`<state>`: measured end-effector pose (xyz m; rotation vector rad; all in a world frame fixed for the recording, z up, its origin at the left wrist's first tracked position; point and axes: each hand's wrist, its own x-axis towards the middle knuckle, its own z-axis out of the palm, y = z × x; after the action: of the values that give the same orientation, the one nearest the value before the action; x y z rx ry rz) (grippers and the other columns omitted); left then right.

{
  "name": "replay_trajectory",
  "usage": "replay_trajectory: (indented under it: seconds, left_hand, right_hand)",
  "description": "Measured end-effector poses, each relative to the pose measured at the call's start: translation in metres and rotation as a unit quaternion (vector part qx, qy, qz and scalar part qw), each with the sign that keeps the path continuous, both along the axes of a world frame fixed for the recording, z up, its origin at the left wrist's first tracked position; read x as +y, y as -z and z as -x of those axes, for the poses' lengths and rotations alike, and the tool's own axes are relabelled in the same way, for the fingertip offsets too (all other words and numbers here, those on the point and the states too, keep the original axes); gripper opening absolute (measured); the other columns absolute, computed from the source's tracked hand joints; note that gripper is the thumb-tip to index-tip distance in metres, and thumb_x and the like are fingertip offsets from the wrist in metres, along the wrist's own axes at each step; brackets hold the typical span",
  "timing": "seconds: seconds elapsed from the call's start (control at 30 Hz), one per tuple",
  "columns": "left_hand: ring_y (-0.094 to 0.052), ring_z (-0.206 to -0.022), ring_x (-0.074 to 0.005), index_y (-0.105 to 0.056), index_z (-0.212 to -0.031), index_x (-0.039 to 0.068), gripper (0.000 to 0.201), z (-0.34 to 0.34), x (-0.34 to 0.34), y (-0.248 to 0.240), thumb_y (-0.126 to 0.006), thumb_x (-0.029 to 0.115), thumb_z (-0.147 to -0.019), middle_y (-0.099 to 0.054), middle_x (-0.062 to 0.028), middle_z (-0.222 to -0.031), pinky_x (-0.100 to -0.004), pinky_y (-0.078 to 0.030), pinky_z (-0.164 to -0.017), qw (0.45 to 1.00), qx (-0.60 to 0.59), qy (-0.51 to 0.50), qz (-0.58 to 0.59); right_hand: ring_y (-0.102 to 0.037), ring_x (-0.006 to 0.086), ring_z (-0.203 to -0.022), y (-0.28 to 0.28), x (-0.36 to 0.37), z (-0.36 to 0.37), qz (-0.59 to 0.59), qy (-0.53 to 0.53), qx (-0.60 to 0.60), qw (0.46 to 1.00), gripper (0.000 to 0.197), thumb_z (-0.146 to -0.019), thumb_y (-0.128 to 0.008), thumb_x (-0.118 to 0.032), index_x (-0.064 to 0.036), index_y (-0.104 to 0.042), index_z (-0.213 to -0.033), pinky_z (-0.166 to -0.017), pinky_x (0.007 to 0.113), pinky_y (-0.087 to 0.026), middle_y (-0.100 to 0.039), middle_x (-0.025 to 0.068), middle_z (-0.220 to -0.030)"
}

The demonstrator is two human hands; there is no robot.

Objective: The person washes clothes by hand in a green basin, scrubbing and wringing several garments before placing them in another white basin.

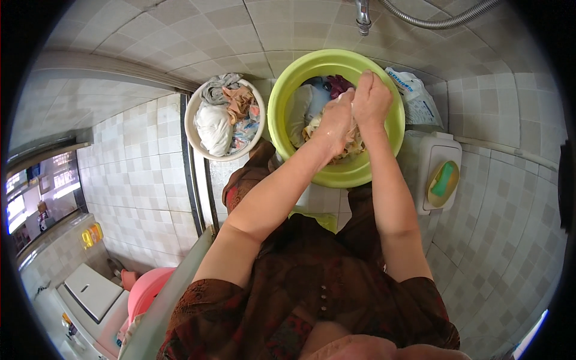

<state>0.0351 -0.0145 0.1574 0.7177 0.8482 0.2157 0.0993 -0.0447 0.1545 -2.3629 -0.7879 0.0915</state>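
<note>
My two hands are close together over a yellow-green basin (277,111). In it are bluish water and wet laundry. My left hand (336,123) is closed on a wet cream patterned cloth (355,146), which hangs down between my wrists into the basin. Beside it and a little higher, my right hand (371,99) is a fist around the same cloth; most of what it grips is hidden by the fingers. A dark maroon cloth (339,86) lies at the basin's far side, and a whitish cloth (299,111) rests against its left wall.
Left of the basin stands a round white tub (191,129) with grey, tan, white and printed cloths. To the right are a white plastic bag (417,99) and a green soap bar (443,179) in a dish on a pale box. A metal tap (363,21) juts from the wall above.
</note>
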Motion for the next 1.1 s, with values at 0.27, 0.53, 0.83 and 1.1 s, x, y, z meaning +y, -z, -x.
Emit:
replay_trajectory:
  seconds: [0.27,0.53,0.83,1.1]
  left_hand:
    - [-0.060,-0.077,-0.0204,-0.055,-0.109,0.008,0.030,0.008,0.018,0.008,-0.045,0.032,-0.094,-0.061,-0.0057,-0.088,-0.0332,-0.049,-0.064,0.974,-0.041,-0.121,0.187]
    - [-0.061,-0.076,-0.0168,-0.055,-0.103,0.008,0.034,0.008,0.049,-0.013,-0.049,0.039,-0.092,-0.061,-0.0059,-0.091,-0.0283,-0.052,-0.058,0.947,-0.195,-0.051,0.249]
    - [-0.059,-0.081,-0.0144,-0.060,-0.100,-0.001,0.030,0.009,0.059,-0.012,-0.051,0.027,-0.094,-0.063,-0.0072,-0.093,-0.0285,-0.048,-0.072,0.983,-0.124,-0.115,-0.075]
    - [-0.053,-0.064,-0.0108,-0.056,-0.076,0.008,0.035,0.023,0.056,0.048,-0.046,0.038,-0.093,-0.056,-0.0014,-0.068,-0.0288,-0.043,-0.055,0.976,-0.176,-0.075,0.104]
  right_hand:
    - [-0.056,0.0363,-0.056,0.013,0.002,0.015,-0.057,-0.103,-0.086,0.989,0.030,-0.085,-0.045,-0.027,-0.0047,-0.058,-0.069,-0.057,0.045,-0.046,-0.055,0.0174,-0.059]
    - [-0.058,0.0208,-0.089,-0.007,-0.004,-0.014,-0.212,-0.010,0.385,0.898,0.050,-0.095,-0.040,-0.042,0.0027,-0.061,-0.102,-0.081,0.032,-0.042,-0.064,0.0110,-0.093]
    - [-0.061,0.0147,-0.090,-0.022,-0.029,-0.058,-0.412,0.021,0.478,0.775,0.030,-0.089,-0.060,-0.023,0.0017,-0.058,-0.106,-0.080,0.028,-0.049,-0.063,0.0085,-0.101]
    - [-0.064,0.0289,-0.067,-0.010,-0.004,0.053,-0.265,-0.299,-0.103,0.911,0.016,-0.071,-0.067,-0.017,-0.0060,-0.063,-0.082,-0.062,0.034,-0.051,-0.064,0.0151,-0.083]
